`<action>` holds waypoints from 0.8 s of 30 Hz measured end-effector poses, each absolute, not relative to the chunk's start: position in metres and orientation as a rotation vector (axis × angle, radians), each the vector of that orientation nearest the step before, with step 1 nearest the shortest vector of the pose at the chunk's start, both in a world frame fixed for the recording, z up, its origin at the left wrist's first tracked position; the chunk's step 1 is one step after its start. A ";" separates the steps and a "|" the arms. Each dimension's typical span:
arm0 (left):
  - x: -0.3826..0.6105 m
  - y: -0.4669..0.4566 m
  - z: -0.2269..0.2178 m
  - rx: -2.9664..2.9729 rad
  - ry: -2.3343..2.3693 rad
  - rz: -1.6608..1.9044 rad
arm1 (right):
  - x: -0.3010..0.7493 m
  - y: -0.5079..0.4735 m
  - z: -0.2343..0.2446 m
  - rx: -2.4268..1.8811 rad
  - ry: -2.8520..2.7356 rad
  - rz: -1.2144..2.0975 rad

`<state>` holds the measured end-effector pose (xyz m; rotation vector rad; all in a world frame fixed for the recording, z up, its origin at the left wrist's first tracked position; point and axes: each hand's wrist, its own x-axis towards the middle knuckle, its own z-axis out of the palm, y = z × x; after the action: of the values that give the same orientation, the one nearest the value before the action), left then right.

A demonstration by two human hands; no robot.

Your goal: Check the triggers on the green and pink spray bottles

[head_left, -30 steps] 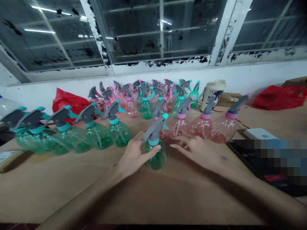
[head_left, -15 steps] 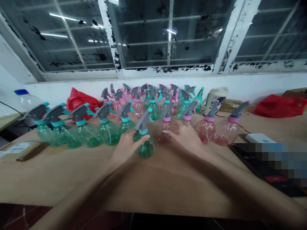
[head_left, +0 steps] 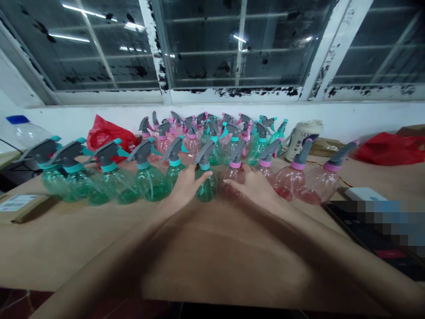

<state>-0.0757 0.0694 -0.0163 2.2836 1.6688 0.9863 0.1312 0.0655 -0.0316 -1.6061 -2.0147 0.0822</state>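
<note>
My left hand (head_left: pixel 186 184) is wrapped round the body of a green spray bottle (head_left: pixel 206 188) with a teal collar and grey trigger head, standing upright at the middle of the front row. Beside it, my right hand (head_left: pixel 254 184) grips a pink spray bottle (head_left: pixel 235 175) with a pink collar; the far fingers are hidden behind it. Several green spray bottles (head_left: pixel 151 181) run in a row to the left of my left hand. More pink spray bottles (head_left: pixel 288 180) stand on the right, next to my right hand.
Behind, several mixed pink and green spray bottles (head_left: pixel 192 144) crowd against the wall. Red plastic bags (head_left: pixel 106 135) lie at both sides. A pale cup (head_left: pixel 300 141) stands at back right. A cardboard package (head_left: pixel 26 208) is at left, a dark device (head_left: pixel 358 230) at right.
My left hand has pushed the green bottle away from me and upright, into line with the front row. My right hand stays on the pink bottle. The view has shifted slightly.
</note>
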 end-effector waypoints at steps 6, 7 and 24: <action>-0.071 0.075 -0.019 2.250 1.653 1.035 | 0.133 0.049 -0.028 -1.575 -2.071 0.087; -0.071 0.073 -0.018 2.242 1.647 1.047 | 0.134 0.045 -0.029 -1.574 -2.079 0.091; -0.053 -0.019 -0.011 2.109 1.234 0.915 | 0.124 -0.031 -0.041 -1.344 -2.233 0.048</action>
<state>-0.0526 -0.0189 -0.0115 2.1092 1.2337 0.9149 0.1243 -0.0313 -0.0405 -1.3440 -2.2331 0.0482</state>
